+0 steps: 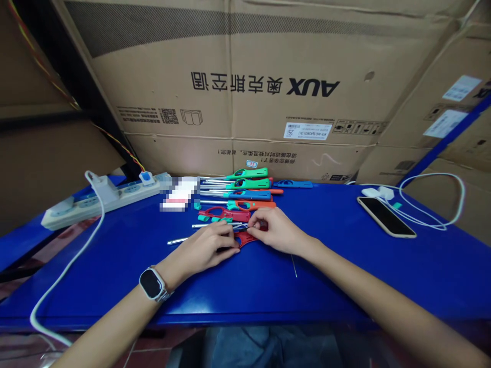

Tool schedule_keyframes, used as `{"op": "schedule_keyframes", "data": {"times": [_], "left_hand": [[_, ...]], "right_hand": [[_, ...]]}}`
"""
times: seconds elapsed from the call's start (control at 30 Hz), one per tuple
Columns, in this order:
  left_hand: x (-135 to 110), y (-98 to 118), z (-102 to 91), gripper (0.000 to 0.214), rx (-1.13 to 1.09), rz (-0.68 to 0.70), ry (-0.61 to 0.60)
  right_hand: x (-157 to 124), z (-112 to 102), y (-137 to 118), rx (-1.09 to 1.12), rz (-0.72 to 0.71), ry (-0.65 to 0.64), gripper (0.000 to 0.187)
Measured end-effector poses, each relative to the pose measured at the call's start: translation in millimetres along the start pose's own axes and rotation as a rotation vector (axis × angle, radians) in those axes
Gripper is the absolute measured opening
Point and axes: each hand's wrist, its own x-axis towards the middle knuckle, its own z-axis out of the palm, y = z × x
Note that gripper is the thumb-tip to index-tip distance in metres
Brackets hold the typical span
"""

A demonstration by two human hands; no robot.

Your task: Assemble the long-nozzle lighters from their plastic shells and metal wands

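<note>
A red utility lighter casing [245, 238] lies on the blue table between my hands. My left hand [213, 245] is closed on its left end, with fingertips pressing its lower edge. A silver metal tube [177, 241] sticks out to the left from under that hand. My right hand [278, 230] pinches at the casing's top edge; what its fingertips grip is too small to tell. A dark red translucent piece [264, 225] shows by its fingers. Just above lie another metal tube [199, 226] and a red lighter casing [241, 216] with green pieces beside it.
Several green, blue and orange lighters [251, 183] are lined up behind my hands against a large cardboard box [249, 102]. A power strip [115, 197] stands left. A phone [386, 217] and white cable [462, 197] lie right. A thin metal rod [294, 267] is near my right wrist.
</note>
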Motion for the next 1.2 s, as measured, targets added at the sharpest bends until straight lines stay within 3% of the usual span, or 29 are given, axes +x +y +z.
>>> {"op": "schedule_keyframes", "data": {"times": [0.1, 0.23, 0.7, 0.93, 1.2], "left_hand": [[0.3, 0.7, 0.5, 0.022, 0.006, 0.006, -0.007], [0.3, 1.7, -0.3, 0.022, 0.015, 0.002, -0.013], [1.0, 5.5, -3.3, 0.019, 0.052, -0.06, -0.026], [2.9, 4.9, 0.4, 0.024, 0.139, -0.113, 0.06], [5.3, 4.7, 2.6, 0.018, -0.002, -0.094, 0.063]], "right_hand": [[-11.9, -0.2, -1.3, -0.097, -0.135, 0.039, 0.006], [-19.8, 2.6, 4.0, -0.127, -0.189, 0.031, 0.01], [-14.4, 5.8, 17.2, 0.077, -0.183, -0.015, 0.014], [-12.5, 6.8, 18.8, 0.1, -0.208, -0.028, 0.018], [-13.8, 5.5, 16.5, 0.068, -0.174, -0.041, 0.017]]}}
